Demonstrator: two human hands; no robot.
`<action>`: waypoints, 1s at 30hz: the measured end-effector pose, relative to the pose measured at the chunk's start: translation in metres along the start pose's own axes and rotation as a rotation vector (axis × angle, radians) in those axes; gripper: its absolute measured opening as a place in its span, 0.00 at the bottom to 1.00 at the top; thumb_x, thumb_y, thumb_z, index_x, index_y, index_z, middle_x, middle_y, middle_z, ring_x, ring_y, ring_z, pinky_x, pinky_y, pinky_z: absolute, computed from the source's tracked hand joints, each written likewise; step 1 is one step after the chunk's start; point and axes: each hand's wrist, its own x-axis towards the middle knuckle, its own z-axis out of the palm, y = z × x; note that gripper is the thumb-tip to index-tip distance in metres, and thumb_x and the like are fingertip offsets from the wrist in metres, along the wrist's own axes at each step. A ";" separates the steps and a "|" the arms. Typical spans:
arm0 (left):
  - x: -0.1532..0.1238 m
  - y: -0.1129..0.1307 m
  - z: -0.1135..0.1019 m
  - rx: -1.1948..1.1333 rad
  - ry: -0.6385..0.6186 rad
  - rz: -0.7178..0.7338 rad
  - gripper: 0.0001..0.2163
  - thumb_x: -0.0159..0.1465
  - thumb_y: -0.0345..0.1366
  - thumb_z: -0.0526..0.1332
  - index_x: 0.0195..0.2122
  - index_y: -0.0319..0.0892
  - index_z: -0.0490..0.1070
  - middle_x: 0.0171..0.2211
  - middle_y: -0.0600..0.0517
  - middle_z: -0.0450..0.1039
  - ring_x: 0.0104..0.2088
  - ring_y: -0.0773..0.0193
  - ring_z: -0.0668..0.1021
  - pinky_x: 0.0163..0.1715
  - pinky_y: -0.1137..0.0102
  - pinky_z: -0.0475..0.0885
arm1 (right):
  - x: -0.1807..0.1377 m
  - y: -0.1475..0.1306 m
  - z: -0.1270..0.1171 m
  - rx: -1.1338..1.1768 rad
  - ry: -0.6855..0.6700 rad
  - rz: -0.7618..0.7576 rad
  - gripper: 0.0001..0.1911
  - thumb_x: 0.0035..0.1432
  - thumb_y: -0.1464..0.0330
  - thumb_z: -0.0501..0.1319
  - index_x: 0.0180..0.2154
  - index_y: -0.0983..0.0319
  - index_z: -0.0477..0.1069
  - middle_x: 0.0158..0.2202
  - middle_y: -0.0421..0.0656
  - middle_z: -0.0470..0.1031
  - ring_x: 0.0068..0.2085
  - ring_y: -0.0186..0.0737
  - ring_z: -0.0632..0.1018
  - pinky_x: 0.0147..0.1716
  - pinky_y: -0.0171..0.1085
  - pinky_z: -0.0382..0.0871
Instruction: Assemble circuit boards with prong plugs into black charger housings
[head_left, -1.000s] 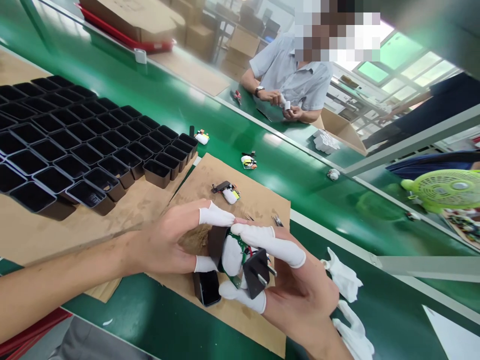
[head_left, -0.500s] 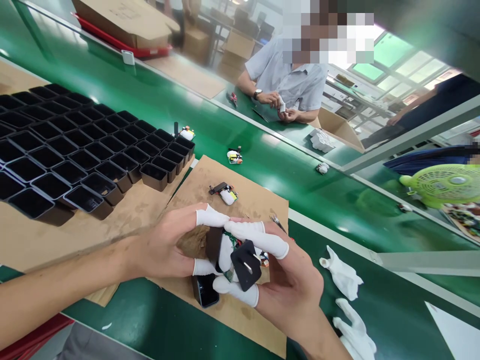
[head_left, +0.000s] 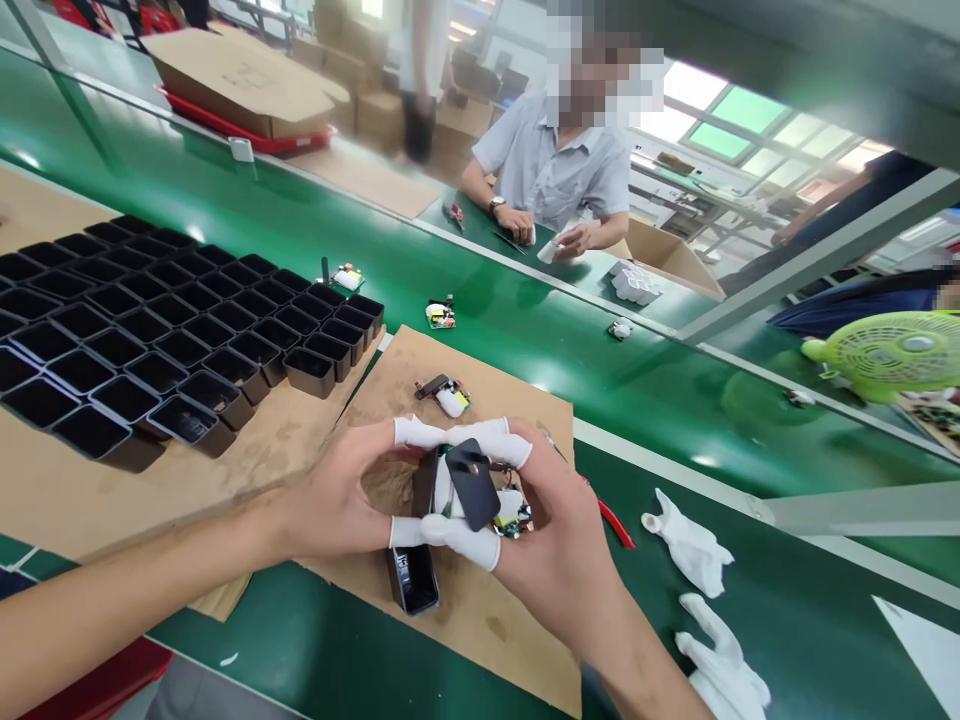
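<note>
My left hand (head_left: 337,490), in white finger cots, pinches a black plastic case (head_left: 426,482) between thumb and finger. My right hand (head_left: 559,530), also in finger cots, grips a circuit board (head_left: 444,492) with a white block on it. The board sits partly inside the case's mouth; how deep is hidden by fingers. A flat black end plate (head_left: 474,485) with prong slots tilts in front of the board. Below the hands another black case (head_left: 417,582) lies on the cardboard sheet (head_left: 517,625). Beyond the right fingers lies a further circuit board (head_left: 514,512).
Rows of black cases (head_left: 157,330) fill the left side. Another board (head_left: 450,398) lies ahead, and several sit along the green belt (head_left: 517,345). Red-handled pliers (head_left: 616,522) and white gloves (head_left: 690,540) lie at the right. A co-worker (head_left: 559,170) sits across, near a green fan (head_left: 892,355).
My right hand has moved closer to the left, and the board now sits deeper against the case. The end plate has shifted up and left. The co-worker's hands have moved apart.
</note>
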 end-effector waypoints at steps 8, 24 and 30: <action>0.005 0.031 0.008 -0.122 0.005 -0.137 0.28 0.59 0.36 0.85 0.60 0.43 0.80 0.51 0.45 0.88 0.50 0.56 0.90 0.57 0.61 0.88 | 0.001 -0.027 -0.013 0.105 0.011 0.173 0.23 0.63 0.55 0.82 0.55 0.53 0.84 0.54 0.44 0.87 0.54 0.49 0.87 0.54 0.45 0.83; -0.079 0.141 0.034 -0.077 0.120 -0.002 0.28 0.58 0.28 0.85 0.59 0.47 0.83 0.53 0.48 0.88 0.52 0.56 0.90 0.61 0.64 0.86 | -0.082 -0.113 0.017 0.227 0.039 0.013 0.21 0.65 0.56 0.80 0.56 0.50 0.83 0.58 0.45 0.85 0.58 0.51 0.84 0.64 0.48 0.79; -0.109 0.160 0.044 0.140 0.119 0.196 0.30 0.62 0.26 0.81 0.64 0.50 0.81 0.55 0.48 0.87 0.54 0.57 0.89 0.61 0.67 0.84 | -0.111 -0.122 0.041 0.303 0.237 -0.096 0.13 0.77 0.54 0.69 0.55 0.51 0.86 0.53 0.47 0.85 0.49 0.47 0.86 0.54 0.47 0.83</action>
